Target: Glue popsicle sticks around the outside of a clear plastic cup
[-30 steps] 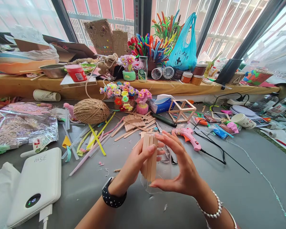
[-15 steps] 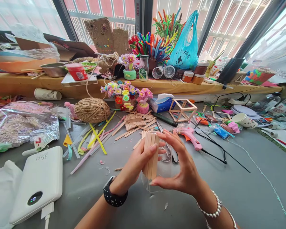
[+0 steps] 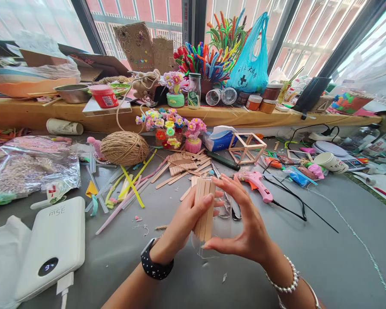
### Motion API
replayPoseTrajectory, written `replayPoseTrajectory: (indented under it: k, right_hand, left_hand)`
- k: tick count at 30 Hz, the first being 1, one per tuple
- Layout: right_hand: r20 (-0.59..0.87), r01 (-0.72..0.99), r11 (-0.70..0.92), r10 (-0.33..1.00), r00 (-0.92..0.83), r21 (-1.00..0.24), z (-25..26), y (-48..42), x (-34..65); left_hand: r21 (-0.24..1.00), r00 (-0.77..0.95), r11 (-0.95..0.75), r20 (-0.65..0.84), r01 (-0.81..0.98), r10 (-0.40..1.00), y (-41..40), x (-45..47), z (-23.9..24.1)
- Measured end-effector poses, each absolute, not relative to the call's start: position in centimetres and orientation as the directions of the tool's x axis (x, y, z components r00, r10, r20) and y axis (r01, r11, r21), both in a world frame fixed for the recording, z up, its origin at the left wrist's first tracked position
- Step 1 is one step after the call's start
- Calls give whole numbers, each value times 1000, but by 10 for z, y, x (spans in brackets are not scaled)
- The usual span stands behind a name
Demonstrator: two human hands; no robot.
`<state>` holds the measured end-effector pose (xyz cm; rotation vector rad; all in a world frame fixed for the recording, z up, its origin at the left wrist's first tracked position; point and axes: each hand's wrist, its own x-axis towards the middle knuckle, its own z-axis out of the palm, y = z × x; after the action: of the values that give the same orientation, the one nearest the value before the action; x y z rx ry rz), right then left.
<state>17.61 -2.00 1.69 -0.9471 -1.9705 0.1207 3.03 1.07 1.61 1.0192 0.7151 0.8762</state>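
Both hands are raised over the grey table. My left hand, with a black watch on its wrist, presses several wooden craft sticks upright against a clear plastic cup. My right hand, wearing a bead bracelet, curls round the cup's other side, thumb at the bottom rim and fingers over the top. The cup is transparent and its far side is hard to make out.
Loose craft sticks, a twine ball, coloured straws, a pink glue gun with black cord, a wooden stick cube and small flower pots lie beyond. A white power bank sits left. A cluttered shelf runs behind.
The hands and the sticks on the cup have barely moved; the view has shifted very slightly.
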Motion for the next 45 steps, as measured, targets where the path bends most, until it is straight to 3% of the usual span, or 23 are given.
replayPoseTrajectory:
  k: [11,16,22,27,30,40,45]
  right_hand:
    - [660,593,688,678,-322,-418,19,-19,179]
    - [723,659,632,664,-190,-408,20,-15,186]
    - [782,808,530,605,-148,-257,16,-11,188]
    - [788,841,493,599,-144,-221,9,-11,179]
    - [770,839,480,626,-122,-257,6,-11,175]
    - [755,822,456,654,-49,-341,7,-8,178]
    - [780,832,427,625,11,-355,7,-4,188]
  left_hand:
    - [914,484,299,-138,-274,864,14,28,19]
    - [923,444,301,-172,-238,879,18,26,18]
    - [1000,189,1,1,-9,982,16,26,16]
    - [906,83,-309,297,289,951,10,28,16]
    - [867,91,-385,377,316,922,7,29,14]
    - [910,79,-354,345,218,935,7,28,16]
    - [944,40,-250,248,214,968,11,23,19]
